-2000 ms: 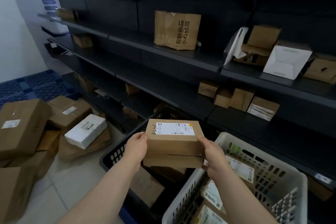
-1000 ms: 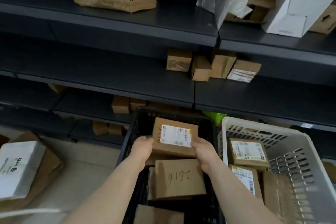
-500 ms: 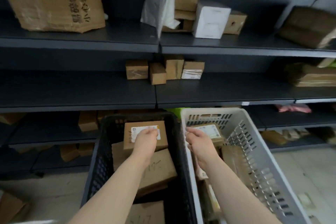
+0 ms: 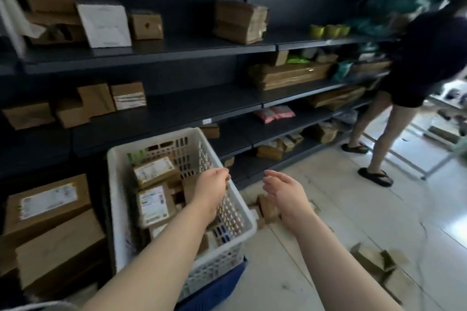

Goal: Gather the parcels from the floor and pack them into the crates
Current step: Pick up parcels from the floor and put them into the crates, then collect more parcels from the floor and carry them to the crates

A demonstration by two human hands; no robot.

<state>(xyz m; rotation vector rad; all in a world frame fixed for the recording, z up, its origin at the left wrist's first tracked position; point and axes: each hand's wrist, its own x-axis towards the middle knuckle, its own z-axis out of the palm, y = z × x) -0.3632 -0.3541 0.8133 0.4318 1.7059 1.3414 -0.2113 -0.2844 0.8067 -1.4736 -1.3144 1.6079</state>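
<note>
Parcels (image 4: 48, 212) fill the dark crate at far left, and more labelled ones sit in the white crate (image 4: 118, 199) beside it, which looks roughly half full by my judgement. My left hand (image 4: 211, 188) hangs empty over that crate's right rim, fingers loosely curled; my right hand (image 4: 284, 192) is open and empty just beyond it, above the floor (image 4: 353, 214). Small brown parcels (image 4: 267, 208) lie below and between my hands, others (image 4: 374, 262) scattered farther right. Someone else stands at the shelves (image 4: 177, 106). Gathering remains unfinished.
</note>
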